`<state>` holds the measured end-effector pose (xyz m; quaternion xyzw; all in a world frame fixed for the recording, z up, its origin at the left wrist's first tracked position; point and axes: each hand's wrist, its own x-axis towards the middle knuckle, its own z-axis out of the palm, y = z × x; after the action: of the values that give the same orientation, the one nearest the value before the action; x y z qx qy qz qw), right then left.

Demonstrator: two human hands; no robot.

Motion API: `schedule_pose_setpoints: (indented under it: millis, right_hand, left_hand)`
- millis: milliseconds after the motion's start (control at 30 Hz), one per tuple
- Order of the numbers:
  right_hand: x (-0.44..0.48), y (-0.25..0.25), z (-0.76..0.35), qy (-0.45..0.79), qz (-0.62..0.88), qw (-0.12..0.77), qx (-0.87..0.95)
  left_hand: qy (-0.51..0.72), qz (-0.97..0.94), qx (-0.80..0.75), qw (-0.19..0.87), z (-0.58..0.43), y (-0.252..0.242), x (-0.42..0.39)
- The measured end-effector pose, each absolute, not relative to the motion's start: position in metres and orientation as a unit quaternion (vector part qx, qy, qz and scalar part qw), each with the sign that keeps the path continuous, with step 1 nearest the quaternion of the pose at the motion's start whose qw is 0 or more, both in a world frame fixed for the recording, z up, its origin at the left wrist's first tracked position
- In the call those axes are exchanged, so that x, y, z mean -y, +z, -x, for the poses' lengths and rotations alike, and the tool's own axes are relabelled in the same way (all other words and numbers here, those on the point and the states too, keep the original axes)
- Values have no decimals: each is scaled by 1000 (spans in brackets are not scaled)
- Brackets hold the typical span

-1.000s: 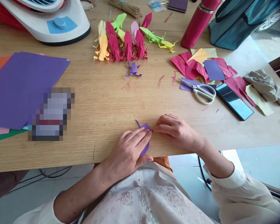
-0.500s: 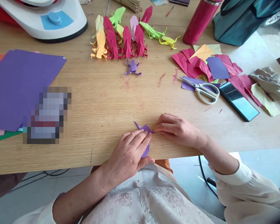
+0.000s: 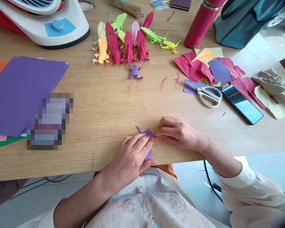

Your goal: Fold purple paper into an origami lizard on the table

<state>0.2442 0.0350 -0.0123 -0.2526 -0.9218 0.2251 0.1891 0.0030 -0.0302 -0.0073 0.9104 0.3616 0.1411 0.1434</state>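
A small folded piece of purple paper [image 3: 148,154] lies at the table's front edge, with a thin folded spike sticking out at its upper left. My left hand [image 3: 133,153] lies flat over it, fingers stretched and pressing it to the wood, so much of the paper is hidden. At the paper's right corner, my right hand [image 3: 178,133] pinches a narrow purple tip between thumb and fingers. Farther back sits a finished purple origami frog [image 3: 134,71], in front of a group of red origami figures [image 3: 128,47] and others in orange, green and yellow.
White-handled scissors [image 3: 209,95] rest on purple paper at the right, beside a phone [image 3: 242,104] and crumpled red paper [image 3: 188,68]. Purple sheets [image 3: 26,91] and a blurred-out object [image 3: 51,122] lie left. A red bottle [image 3: 201,25], teal bag [image 3: 237,25] and white appliance [image 3: 59,19] stand behind.
The view has shifted slightly, so the objects at the back appear a little lower. Both hands keep nearly the same place on the purple paper.
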Motion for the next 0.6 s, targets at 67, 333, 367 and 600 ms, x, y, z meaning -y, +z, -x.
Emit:
schedule_pose_setpoints:
  millis: [67,333,367,600]
  right_hand:
    - [-35,-12,-243,228,252,188,922]
    - [-37,-9,-239,275,288,169,902]
    - [-38,-9,-239,282,286,169,900]
    - [-41,-13,-242,295,264,191,898]
  left_hand:
    - [139,-911,-363,139,-3,-7,30]
    - [131,-918,-358,110,-4,-9,30]
    - [131,-919,-356,108,-4,-9,30]
    - [154,-916,-350,121,-1,-10,31]
